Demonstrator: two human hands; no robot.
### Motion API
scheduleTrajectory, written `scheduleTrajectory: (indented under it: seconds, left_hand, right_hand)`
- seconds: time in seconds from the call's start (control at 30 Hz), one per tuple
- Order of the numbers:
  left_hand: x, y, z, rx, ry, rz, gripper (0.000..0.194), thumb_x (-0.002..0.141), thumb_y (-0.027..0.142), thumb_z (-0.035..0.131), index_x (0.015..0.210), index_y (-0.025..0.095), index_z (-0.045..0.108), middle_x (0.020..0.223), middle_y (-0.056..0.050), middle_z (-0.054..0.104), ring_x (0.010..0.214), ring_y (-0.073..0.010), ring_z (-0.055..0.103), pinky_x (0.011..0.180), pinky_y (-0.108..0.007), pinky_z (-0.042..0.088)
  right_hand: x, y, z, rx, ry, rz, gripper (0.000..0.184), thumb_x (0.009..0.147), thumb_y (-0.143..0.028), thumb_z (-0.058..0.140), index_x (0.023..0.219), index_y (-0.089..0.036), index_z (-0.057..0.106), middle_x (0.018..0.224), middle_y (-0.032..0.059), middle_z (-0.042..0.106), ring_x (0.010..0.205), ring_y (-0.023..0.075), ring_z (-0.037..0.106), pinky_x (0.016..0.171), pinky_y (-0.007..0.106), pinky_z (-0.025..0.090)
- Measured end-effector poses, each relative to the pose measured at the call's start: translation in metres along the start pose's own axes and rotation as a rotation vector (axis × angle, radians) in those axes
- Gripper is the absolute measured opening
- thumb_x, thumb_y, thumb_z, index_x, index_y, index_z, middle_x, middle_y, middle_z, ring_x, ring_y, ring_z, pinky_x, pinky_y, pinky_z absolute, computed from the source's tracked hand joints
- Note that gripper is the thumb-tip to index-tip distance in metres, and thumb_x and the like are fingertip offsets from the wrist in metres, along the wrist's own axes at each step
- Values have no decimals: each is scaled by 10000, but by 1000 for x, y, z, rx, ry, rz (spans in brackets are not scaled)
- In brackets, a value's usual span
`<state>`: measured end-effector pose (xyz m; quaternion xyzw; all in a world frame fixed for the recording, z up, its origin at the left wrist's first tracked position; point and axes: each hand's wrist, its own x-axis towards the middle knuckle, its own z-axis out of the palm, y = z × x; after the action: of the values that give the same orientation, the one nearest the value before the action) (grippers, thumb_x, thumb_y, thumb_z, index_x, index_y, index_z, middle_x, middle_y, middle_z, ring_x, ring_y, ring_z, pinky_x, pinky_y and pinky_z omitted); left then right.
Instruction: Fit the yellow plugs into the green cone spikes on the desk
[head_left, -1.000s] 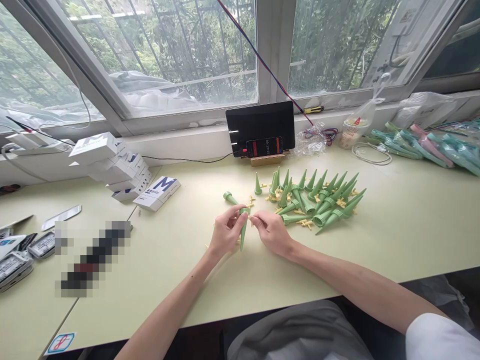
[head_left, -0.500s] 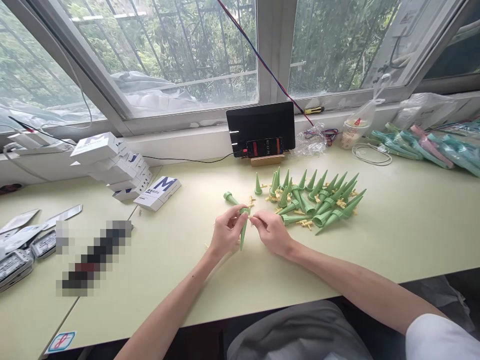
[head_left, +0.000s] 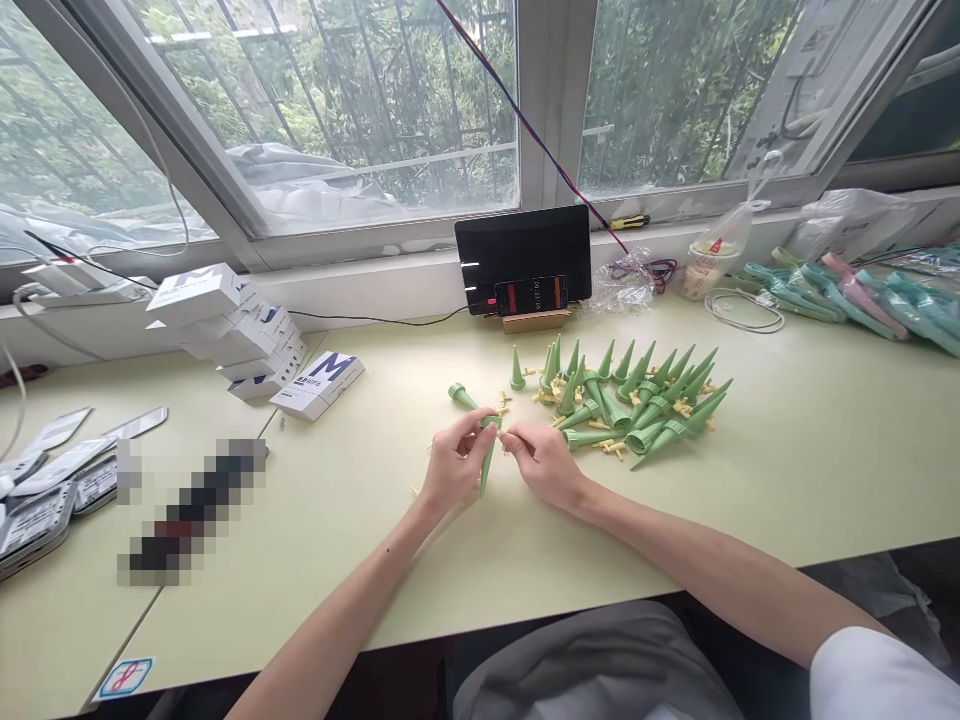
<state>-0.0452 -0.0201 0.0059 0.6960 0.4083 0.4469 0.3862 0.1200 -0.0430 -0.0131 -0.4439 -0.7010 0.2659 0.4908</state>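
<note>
My left hand (head_left: 452, 466) is closed round a green plastic cone (head_left: 487, 462), wide end up, tip pointing down toward me. My right hand (head_left: 544, 463) pinches a small yellow piece at the cone's wide end; the piece is mostly hidden by my fingertips. Both hands hover just above the pale green table (head_left: 787, 470). To the right lies a pile of several green cones (head_left: 637, 400) mixed with small yellow pieces (head_left: 613, 447). One cone lies alone (head_left: 460, 395) just beyond my left hand, and another stands upright (head_left: 516, 370).
A dark tablet (head_left: 523, 253) with a phone (head_left: 530, 294) leans at the windowsill. White boxes (head_left: 225, 330) are stacked at left, flat packets (head_left: 45, 490) at far left. Bags and teal-and-pink items (head_left: 862, 290) sit at far right, beside a white cable (head_left: 739, 310).
My hands and the cone stay almost where they were. The view has shifted slightly, and the packets at far left have moved a little.
</note>
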Motion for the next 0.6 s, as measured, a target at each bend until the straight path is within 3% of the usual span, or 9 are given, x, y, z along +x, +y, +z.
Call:
scheduleTrajectory:
  seconds: [0.17, 0.43, 0.6]
  left_hand:
    - [-1, 1, 1, -2, -10, -6, 318, 923, 454, 612, 1057, 176, 688, 593, 51, 430, 446, -56, 356, 422, -191, 313]
    - [0, -1, 2, -21, -1, -8, 319, 915, 446, 625, 1068, 176, 698, 612, 44, 426, 463, -57, 330, 416, -193, 291]
    - [-1, -2, 2, -24, -4, -16, 315, 920, 443, 620, 1077, 180, 693, 616, 50, 410, 463, -56, 326, 422, -196, 295]
  right_hand:
    - [1, 1, 0, 7, -34, 36, 458, 1042, -406, 391, 644, -199, 482, 561, -17, 490, 502, 115, 404, 542, 264, 328]
    - [0, -4, -2, -30, 20, -37, 316, 1020, -367, 460, 775, -196, 565, 651, 5, 524, 579, 144, 427, 577, 272, 354]
    - [0, 3, 0, -6, -9, -8, 402, 1035, -394, 426, 699, -198, 526, 591, -13, 492, 537, 131, 405, 562, 269, 344]
